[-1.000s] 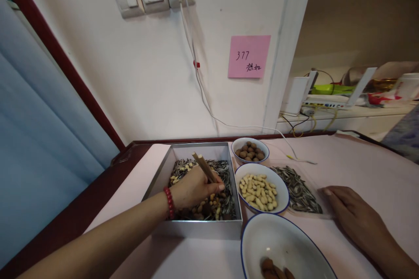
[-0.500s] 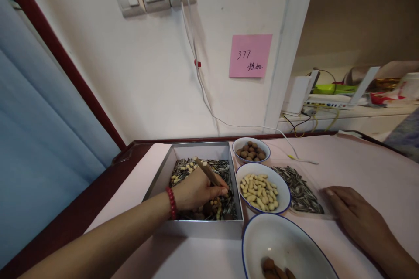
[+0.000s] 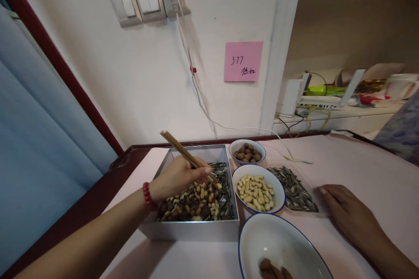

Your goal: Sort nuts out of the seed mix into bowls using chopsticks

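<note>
Entry: left hand [image 3: 178, 177] gripping chopsticks [image 3: 182, 151] over box [image 3: 193, 229] of mixed nuts [image 3: 196, 200], right hand [image 3: 347, 213] flat, open at 3 o'clock; risk: slick tips may drop a nut.

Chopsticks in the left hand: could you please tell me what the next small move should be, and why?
Probably pinch one peanut with the chopsticks. The left hand holds their tips down in the mixed nuts and seeds of the grey box, and the bowl beside it holds only peanuts. Whether the tips grip anything is unclear.
</note>
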Tool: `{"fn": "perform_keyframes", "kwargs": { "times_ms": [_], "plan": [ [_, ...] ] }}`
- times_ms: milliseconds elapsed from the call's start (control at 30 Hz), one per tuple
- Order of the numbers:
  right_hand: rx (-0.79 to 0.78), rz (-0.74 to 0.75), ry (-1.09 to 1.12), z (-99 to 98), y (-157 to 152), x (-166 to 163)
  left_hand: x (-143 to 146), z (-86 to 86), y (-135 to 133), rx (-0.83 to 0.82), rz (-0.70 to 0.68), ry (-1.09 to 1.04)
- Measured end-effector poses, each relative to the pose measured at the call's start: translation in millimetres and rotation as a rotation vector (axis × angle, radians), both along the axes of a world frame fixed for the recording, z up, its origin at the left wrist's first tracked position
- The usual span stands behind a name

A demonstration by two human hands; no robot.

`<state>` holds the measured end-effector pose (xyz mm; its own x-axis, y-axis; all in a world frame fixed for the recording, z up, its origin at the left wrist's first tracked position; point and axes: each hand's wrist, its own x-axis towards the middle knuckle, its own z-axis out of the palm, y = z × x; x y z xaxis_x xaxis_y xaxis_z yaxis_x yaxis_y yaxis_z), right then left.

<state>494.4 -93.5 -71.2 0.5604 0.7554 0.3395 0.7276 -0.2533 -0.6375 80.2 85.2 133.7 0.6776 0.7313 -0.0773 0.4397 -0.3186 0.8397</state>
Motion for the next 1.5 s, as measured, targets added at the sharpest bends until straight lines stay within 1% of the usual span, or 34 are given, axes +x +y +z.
{"fn": "perform_keyframes", "kwargs": {
  "times_ms": [100, 200, 267, 333, 433, 500, 600, 700, 767, 833, 900, 1000, 1133, 1267, 1400, 1500],
  "plan": [
    [-0.005, 0.003, 0.004, 0.1, 0.3, -0.5, 4.5, 18.2, -4.1, 0.017, 0.032, -0.046],
    [0.0, 0.008, 0.005, 1.6, 0.9, -1.6, 20.7, 26.6, -12.8, -0.023, 0.046, -0.143],
    [0.002, 0.007, 0.004, 2.9, 1.2, -2.4, 34.0, 25.7, -18.4, -0.065, 0.029, -0.207],
    [-0.001, 0.004, 0.005, 3.8, 1.5, -3.0, 44.9, 22.0, -22.0, -0.08, -0.015, -0.222],
    [0.001, 0.005, 0.01, 4.0, 1.7, -3.1, 50.9, 16.9, -22.9, -0.068, -0.071, -0.212],
    [0.002, 0.003, 0.012, 3.7, 1.6, -3.0, 47.1, 15.7, -21.0, -0.057, -0.063, -0.23],
    [0.0, 0.003, 0.015, 4.0, 1.4, -3.1, 32.4, 17.6, -16.2, -0.041, 0.002, -0.258],
    [-0.001, 0.003, 0.018, 5.0, 1.2, -3.5, 11.6, 21.2, -9.6, -0.017, 0.077, -0.225],
    [-0.003, -0.002, 0.019, 5.2, 1.1, -3.4, -2.5, 21.7, -4.4, 0.0, 0.094, -0.167],
    [-0.005, -0.006, 0.022, 4.9, 0.9, -2.9, -15.1, 19.3, 0.6, -0.013, 0.059, -0.089],
    [-0.006, -0.008, 0.024, 4.4, 0.4, -2.1, -24.8, 14.5, 4.3, -0.043, -0.023, 0.003],
    [-0.01, -0.008, 0.026, 4.1, -0.8, -1.3, -32.6, 5.7, 6.1, -0.015, -0.124, 0.104],
    [-0.03, -0.014, 0.036, 4.6, -1.9, -0.4, -33.4, -1.7, 4.0, 0.043, -0.153, 0.145],
    [-0.055, -0.027, 0.041, 4.1, -1.4, 1.7, -32.3, -2.9, 3.3, 0.082, -0.178, 0.164],
    [-0.07, -0.04, 0.042, 3.4, -0.7, 3.0, -33.3, -4.9, 8.0, 0.108, -0.21, 0.171],
    [-0.076, -0.04, 0.047, 3.8, -0.7, 2.2, -33.6, -10.2, 12.9, 0.129, -0.224, 0.178]
  ]
}}
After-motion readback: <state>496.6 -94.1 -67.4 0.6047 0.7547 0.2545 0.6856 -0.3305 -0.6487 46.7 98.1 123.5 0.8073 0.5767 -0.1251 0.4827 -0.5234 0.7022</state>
